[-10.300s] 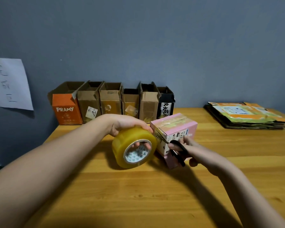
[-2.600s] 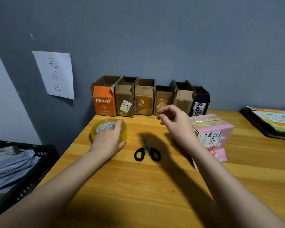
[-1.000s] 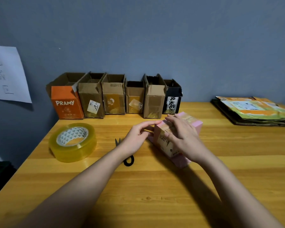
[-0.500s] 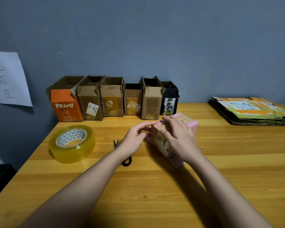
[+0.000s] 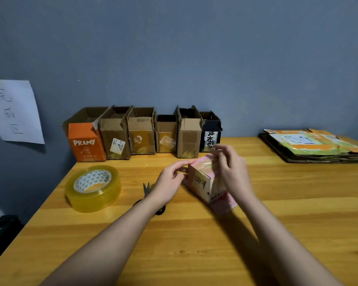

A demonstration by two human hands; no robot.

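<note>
The left grip (image 5: 170,182) is curled at the near left end of the pink box (image 5: 203,182). Its forefinger lies along the top edge there and its thumb presses the end face just below, so the edge is pinched between them. The right grip (image 5: 233,172) lies over the box's far right side, with the palm against the box. Its fingers are bent above the lid and blurred, so I cannot tell whether they hold anything.

The pink box stands on the desk (image 5: 194,254) between the two grips, near the middle and turned at an angle. A strip of clear tape (image 5: 204,162) shines across its top, and a pink flap (image 5: 223,205) sticks out at its base on the near side.

Just left of the left wrist lie black scissors (image 5: 146,187), blades pointing towards the wall and handles partly hidden under the forearm. Further left a wide tape roll (image 5: 93,187) lies flat, well apart from the box.

Along the wall stands a row of open cartons, starting with an orange carton (image 5: 85,144) marked PRAMY and ending with a black carton (image 5: 211,134) just behind the right grip's fingers. A stack of flattened cartons (image 5: 312,145) lies at the far right of the desk. A paper sheet (image 5: 12,112) with handwriting hangs on the wall at the left, and the corner of a black crate (image 5: 0,226) shows below the desk edge.
</note>
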